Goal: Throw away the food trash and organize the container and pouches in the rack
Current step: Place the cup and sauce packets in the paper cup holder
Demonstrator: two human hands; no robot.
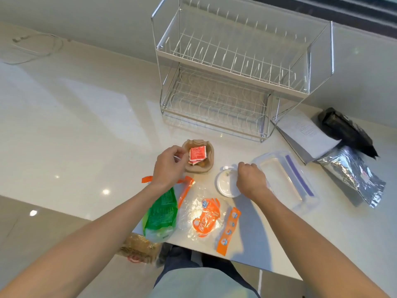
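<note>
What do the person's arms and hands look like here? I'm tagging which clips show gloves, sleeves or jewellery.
Both arms are bare from the bottom edge of the picture to the fingers: no sleeve shows anywhere. The left hand and the right hand wear no gloves. No watch, bracelet or ring is visible on the sides that face the camera. No markings, tape or bandages show on either forearm.

Both bare forearms extend forward over the white counter [86, 117]. Left hand [168, 166]: fingers curled, pinching a small white item at the near-left of the counter's middle. Right hand [250, 179]: loosely fisted, knuckles up, right of the left hand.
</note>
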